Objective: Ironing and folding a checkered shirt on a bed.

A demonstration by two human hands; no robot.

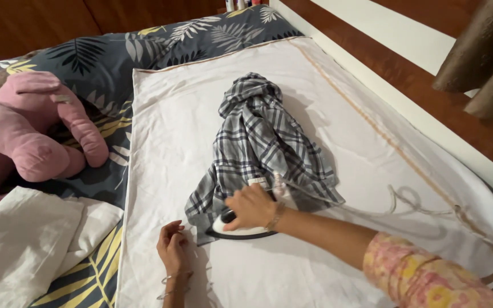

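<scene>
White sheet [326, 131] spread over a leaf-print bedcover [109, 63]: ironing station, head view.

Right hand [252, 206] is closed around the handle of a white-and-black iron [236, 229], which rests at the lower edge of a crumpled grey plaid shirt [261, 142] lying near the middle of the sheet. Iron cord [406, 199] trails to the right across the sheet. Left hand [172, 246] lies on the sheet just beside the shirt's lower left corner, fingers loosely curled, holding nothing. Pink plush toy [35, 125] sits at the left on the bedcover; folded white cloth [29, 239] lies below it.
</scene>
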